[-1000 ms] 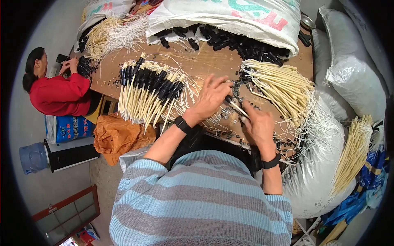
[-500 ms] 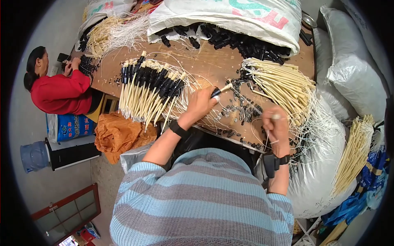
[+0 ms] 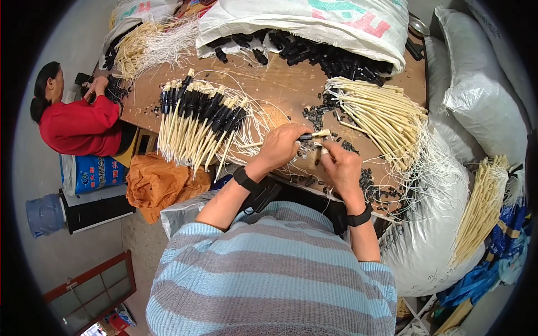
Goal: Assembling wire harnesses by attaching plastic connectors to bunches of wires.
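My left hand (image 3: 278,147) is closed around a thin cream tube with a black plastic sleeve (image 3: 305,136). Its cream tip pokes out toward the right, and the tail shows left of the hand. Close beside that tip, my right hand (image 3: 343,168) has thumb and fingers pinched; whatever sits between them is too small to make out. Left of my hands lies a fanned pile of cream tubes with black sleeves (image 3: 202,112). To the right rests a bundle of bare cream tubes (image 3: 384,120) with white strings. Small black plastic parts (image 3: 367,182) are scattered around my right hand.
A white woven sack (image 3: 302,25) spills black sleeves (image 3: 330,61) at the table's (image 3: 269,84) far side. Stuffed sacks (image 3: 485,84) stand at the right. A person in red (image 3: 81,126) works at the left end. Orange cloth (image 3: 151,182) hangs near the front edge.
My right hand has moved left and up from the small parts to the tip of the held tube. My left hand still grips the tube, now turned more level.
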The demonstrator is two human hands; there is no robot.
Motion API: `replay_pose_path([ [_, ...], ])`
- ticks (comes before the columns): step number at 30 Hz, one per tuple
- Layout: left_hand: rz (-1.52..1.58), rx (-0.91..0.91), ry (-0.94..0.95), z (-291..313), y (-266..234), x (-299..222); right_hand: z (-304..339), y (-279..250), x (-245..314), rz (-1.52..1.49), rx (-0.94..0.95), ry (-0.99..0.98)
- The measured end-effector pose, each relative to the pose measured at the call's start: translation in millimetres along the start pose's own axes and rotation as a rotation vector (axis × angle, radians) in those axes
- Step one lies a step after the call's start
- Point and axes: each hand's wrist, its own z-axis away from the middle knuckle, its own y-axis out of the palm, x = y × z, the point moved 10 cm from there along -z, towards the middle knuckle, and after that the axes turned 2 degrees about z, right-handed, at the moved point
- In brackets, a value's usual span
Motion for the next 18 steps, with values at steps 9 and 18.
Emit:
replay_pose_path([
  [9,-0.025,0.112,0.068,-2,6,-25,1,4,0,-0.047,-0.024,-0.049],
  [18,0.107,0.203,0.040,-6,13,-30,11,26,-4,-0.056,0.138,-0.011],
])
